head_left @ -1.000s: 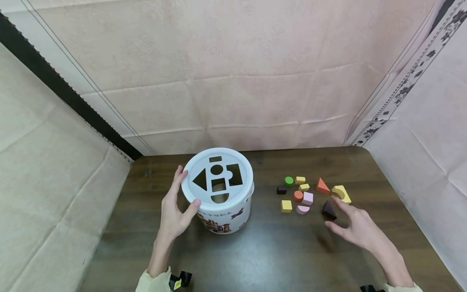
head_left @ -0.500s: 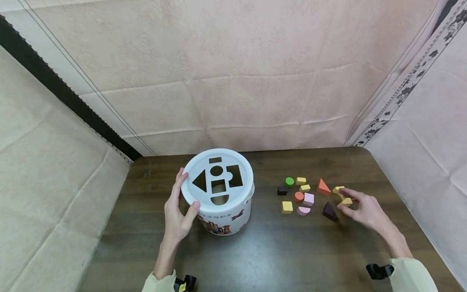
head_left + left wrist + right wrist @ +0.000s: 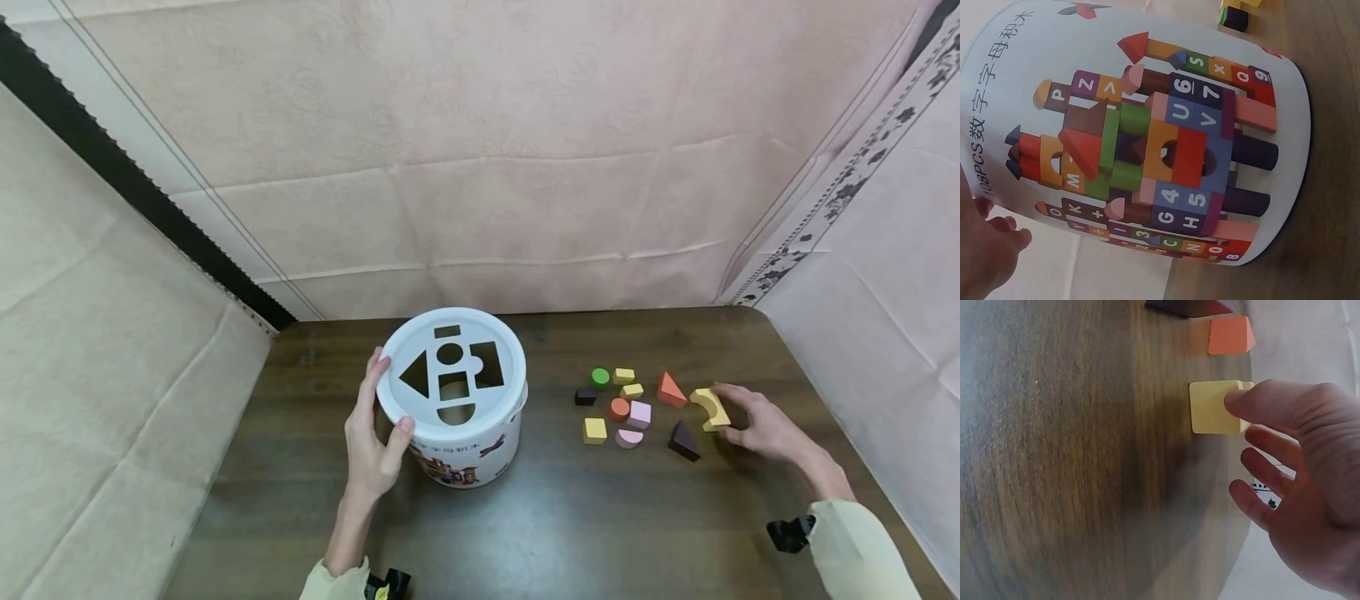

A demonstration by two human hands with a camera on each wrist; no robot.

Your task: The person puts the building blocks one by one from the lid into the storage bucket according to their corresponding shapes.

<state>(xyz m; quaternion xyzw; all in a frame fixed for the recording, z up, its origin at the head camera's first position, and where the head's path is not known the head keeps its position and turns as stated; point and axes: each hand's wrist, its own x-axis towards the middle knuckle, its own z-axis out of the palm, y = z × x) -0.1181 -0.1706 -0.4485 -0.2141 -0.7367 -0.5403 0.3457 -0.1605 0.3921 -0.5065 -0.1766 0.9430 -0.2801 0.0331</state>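
My left hand (image 3: pixel 372 442) holds the white bucket (image 3: pixel 480 450) by its left side, thumb on the lid's edge and fingers along the rim. The pale blue lid (image 3: pixel 408 327) has several cut-out holes: triangle, circle, rectangles, a half-round and a notched square. Printed toy-block castles cover the bucket wall (image 3: pixel 1147 144) in the left wrist view. At the right, my right hand (image 3: pixel 765 429) pinches a yellow arch block (image 3: pixel 716 408) between thumb and fingers. The right wrist view has the thumb on the end face of the yellow arch block (image 3: pixel 1213 406), close over the table.
Left of the arch lie an orange triangle block (image 3: pixel 670 390) and a dark triangle block (image 3: pixel 683 442). Several small blocks cluster between them and the bucket, among them a green cylinder (image 3: pixel 600 378), a red cylinder (image 3: pixel 618 409) and a yellow cube (image 3: pixel 594 431). Cloth walls (image 3: pixel 487 208) surround the wooden table (image 3: pixel 555 533).
My right hand has moved right and away from beside the dark triangle to the yellow arch and taken hold of it, and the arch has turned. The left hand stays on the bucket.
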